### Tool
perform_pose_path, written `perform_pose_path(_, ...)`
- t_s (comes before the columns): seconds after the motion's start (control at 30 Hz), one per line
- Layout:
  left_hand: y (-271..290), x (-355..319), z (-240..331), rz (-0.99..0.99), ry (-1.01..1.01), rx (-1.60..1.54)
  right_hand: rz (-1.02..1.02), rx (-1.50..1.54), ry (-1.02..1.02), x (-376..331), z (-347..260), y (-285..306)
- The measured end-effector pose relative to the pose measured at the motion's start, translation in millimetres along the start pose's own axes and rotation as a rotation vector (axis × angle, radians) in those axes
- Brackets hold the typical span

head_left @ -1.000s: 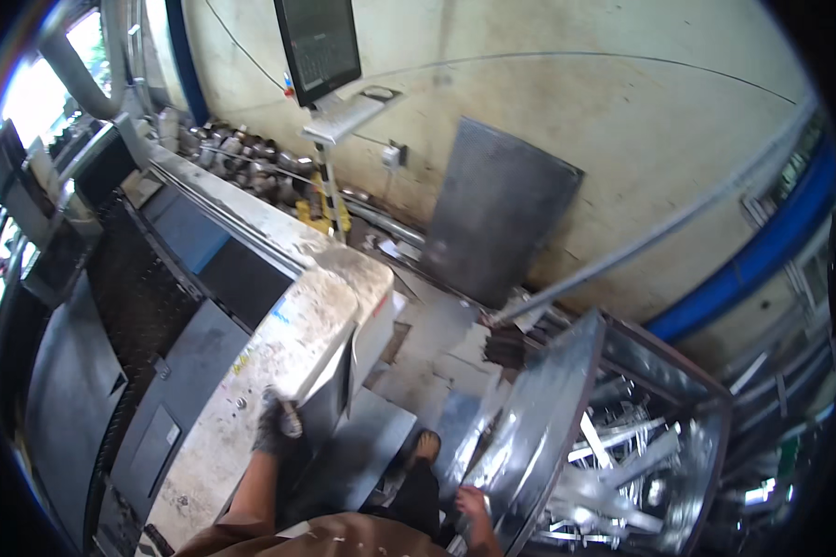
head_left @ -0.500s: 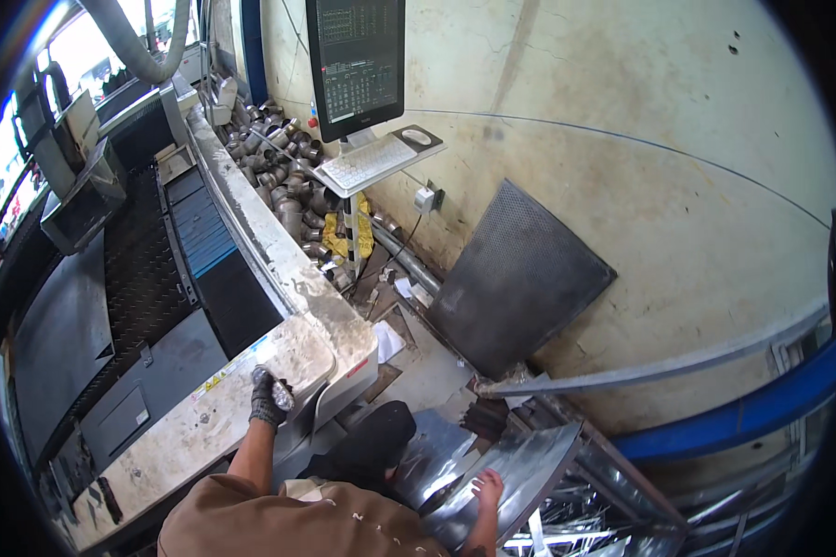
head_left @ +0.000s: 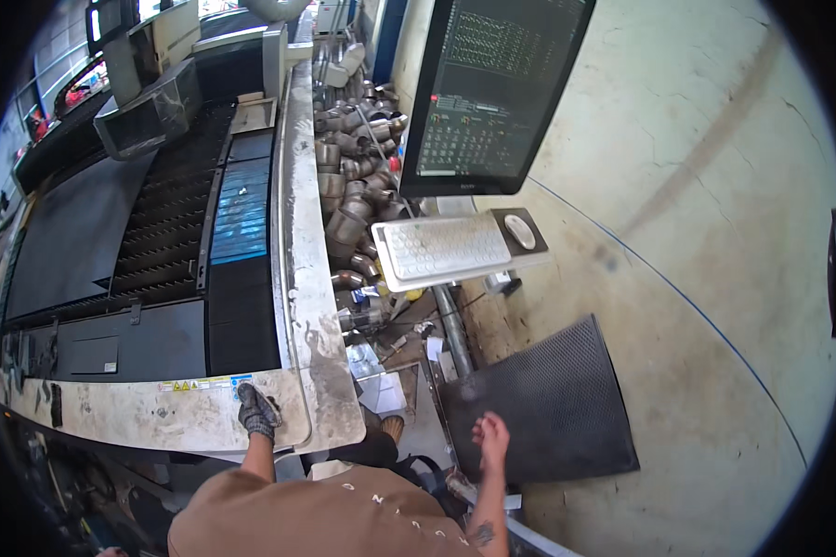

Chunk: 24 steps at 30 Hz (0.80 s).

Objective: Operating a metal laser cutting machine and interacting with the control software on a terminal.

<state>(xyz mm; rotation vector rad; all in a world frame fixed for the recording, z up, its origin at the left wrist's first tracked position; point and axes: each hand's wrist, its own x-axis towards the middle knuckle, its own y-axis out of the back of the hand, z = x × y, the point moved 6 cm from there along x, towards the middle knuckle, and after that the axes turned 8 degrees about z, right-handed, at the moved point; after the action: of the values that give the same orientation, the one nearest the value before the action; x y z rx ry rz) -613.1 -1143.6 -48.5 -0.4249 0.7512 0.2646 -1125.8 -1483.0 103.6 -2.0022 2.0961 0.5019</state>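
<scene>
- Work location: the pale front ledge point(head_left: 130, 411) of the bed machine is the surface in contact; it runs along the near side, directly in front of the person.
- Left hand point(head_left: 258, 410): gloved, resting on the ledge near its right-hand corner. I cannot tell whether the fingers close on anything.
- Right hand point(head_left: 490, 436): bare, fingers loosely curled and apart, nothing visible in it; it appears in front of the dark mesh panel point(head_left: 567, 399).
- Complete, as far as visible: a flat dark sheet point(head_left: 74, 241) lies on the slatted bed; the monitor point(head_left: 497, 93) is lit.
- Outstanding: not determinable from here. The keyboard point(head_left: 450, 246) and mouse point(head_left: 520, 232) are untouched.
- Change from half a second ago: the scrap-filled metal bin is out of view, the monitor appears larger, and the right hand no longer appears against the bin. The left hand stays on the ledge.
</scene>
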Motion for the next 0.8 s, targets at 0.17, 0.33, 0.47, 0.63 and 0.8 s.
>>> perform_pose_path(0.17, 5.2, -20.9, 18.4, 0.104, -0.027, 0.026, -0.161, -0.267, 0.776, 134.0, -240.0, -135.7)
perform_pose_path(0.33, 2.8, -19.0, 18.6, 0.195, -0.155, 0.076, 0.123, -0.535, 1.362, 178.8, -382.2, -217.9)
perform_pose_path(0.47, 2.8, -23.0, 17.5, 0.179, -0.172, 0.101, 0.009, -0.784, 1.299, 242.0, -388.6, -242.7)
perform_pose_path(0.63, 15.8, -23.5, 22.2, 0.238, -0.212, 0.148, -0.061, -0.72, 1.211, 245.7, -383.7, -252.1)
perform_pose_path(0.8, 25.2, -10.4, 12.9, 0.23, -0.2, 0.12, 0.09, -0.632, 1.344, 242.0, -376.9, -250.9)
